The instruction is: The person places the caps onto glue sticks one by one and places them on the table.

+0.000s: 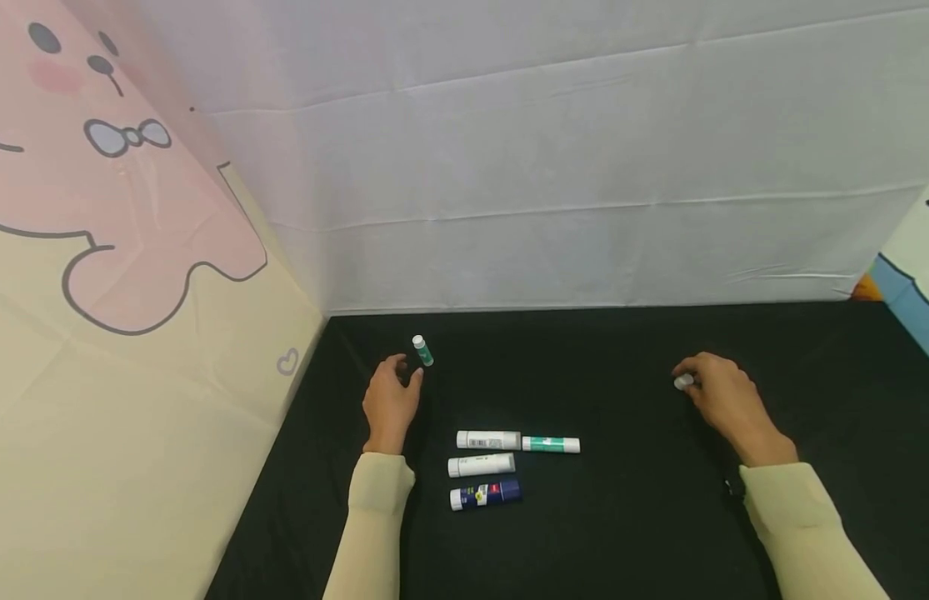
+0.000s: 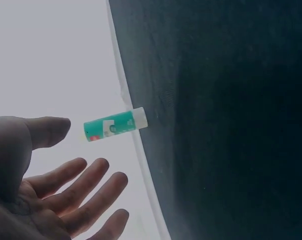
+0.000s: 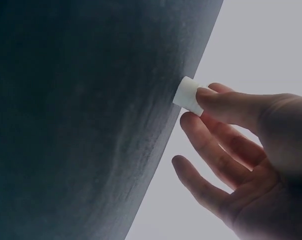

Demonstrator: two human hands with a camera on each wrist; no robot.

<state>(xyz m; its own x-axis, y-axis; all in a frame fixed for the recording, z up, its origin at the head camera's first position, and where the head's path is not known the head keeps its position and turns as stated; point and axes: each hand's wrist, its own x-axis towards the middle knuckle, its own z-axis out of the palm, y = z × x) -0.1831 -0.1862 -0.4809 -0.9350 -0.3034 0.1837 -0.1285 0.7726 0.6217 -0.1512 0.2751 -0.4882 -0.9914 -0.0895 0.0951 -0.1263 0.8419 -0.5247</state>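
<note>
My left hand [image 1: 389, 404] is held with thumb and fingers apart beside a small glue stick [image 1: 423, 352], which has a green label and a white end. In the left wrist view the same stick shows just past the thumb tip, apart from the fingers. Far to the right, my right hand [image 1: 726, 404] pinches a short white cylinder [image 3: 187, 95] between thumb and fingertips. The thumb covers part of this cylinder; whether it is a loose cap or the end of a glue stick, I cannot tell. The other fingers are loosely bent.
Between the hands lie several glue sticks: a white one [image 1: 488, 440] end to end with a green-and-white one [image 1: 551, 445], another white one [image 1: 481, 465] and a dark blue one [image 1: 486, 494]. A black cloth [image 1: 599, 533] covers the table. White fabric [image 1: 509, 167] hangs behind.
</note>
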